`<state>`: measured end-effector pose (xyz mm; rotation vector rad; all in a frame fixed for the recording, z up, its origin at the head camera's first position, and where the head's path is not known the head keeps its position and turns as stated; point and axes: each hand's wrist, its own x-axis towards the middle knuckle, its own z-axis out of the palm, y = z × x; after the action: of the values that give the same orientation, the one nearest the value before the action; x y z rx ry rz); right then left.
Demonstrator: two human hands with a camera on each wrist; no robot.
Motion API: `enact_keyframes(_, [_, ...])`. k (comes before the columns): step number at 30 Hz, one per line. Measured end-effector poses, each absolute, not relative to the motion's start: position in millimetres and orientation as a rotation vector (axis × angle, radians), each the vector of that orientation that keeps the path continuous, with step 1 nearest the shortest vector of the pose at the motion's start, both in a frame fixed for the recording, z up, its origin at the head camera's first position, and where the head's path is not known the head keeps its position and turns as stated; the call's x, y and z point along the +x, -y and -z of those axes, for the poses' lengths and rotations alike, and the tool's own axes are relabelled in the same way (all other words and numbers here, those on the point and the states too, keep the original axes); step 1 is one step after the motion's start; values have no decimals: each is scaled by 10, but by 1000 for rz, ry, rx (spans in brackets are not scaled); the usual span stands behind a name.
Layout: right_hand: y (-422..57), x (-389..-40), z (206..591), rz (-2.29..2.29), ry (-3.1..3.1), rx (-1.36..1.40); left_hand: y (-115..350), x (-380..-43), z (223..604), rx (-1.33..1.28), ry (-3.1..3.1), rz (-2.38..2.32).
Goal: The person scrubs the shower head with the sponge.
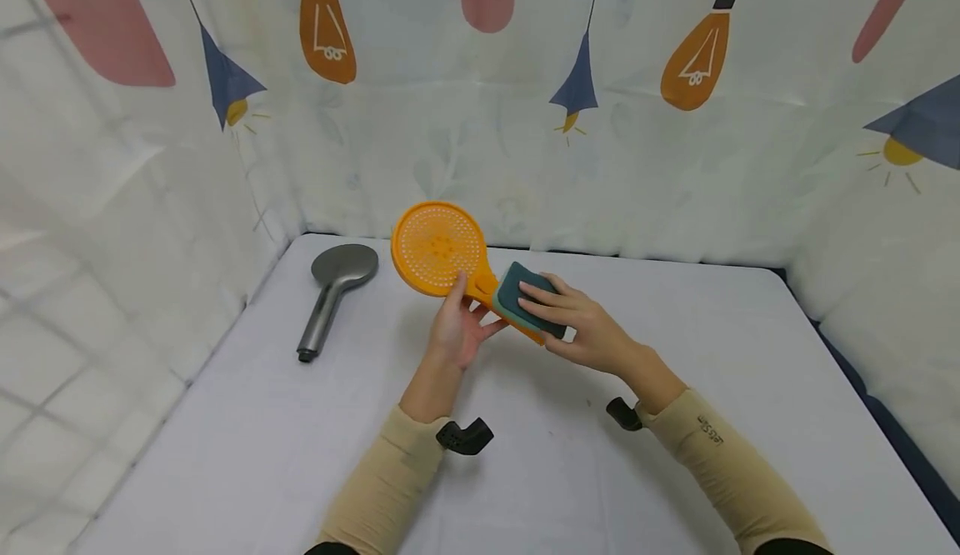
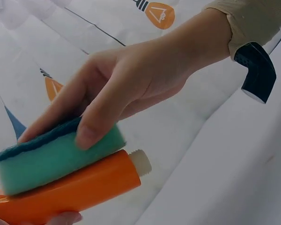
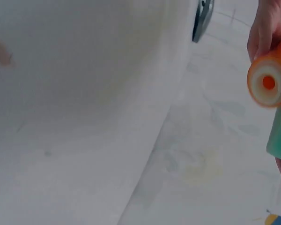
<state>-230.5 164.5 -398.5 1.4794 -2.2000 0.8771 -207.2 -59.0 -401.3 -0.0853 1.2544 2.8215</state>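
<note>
An orange handheld shower head [image 1: 437,242], its round face full of small holes, is held above the table. My left hand [image 1: 455,334] grips it around the neck, thumb in front and fingers behind. My right hand [image 1: 596,332] holds a green sponge [image 2: 51,171] with a dark scouring side, thumb on one edge and fingers spread over the dark layer. The sponge's light green side lies along the orange handle [image 2: 96,183] in the left wrist view. A pale threaded end [image 2: 141,162] sticks out of the handle.
A grey handheld shower head [image 1: 330,292] lies at the left back of the white table [image 1: 555,488]. Printed white curtains [image 1: 480,138] rise behind the table and at both sides. Dark devices are strapped near both wrists.
</note>
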Motion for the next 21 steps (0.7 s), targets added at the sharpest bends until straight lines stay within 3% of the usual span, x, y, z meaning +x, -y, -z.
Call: enact_keyframes(21, [-1573,-2277,3995,-837,2193,1482,594,-2095,3966,-148,-1267,-2736])
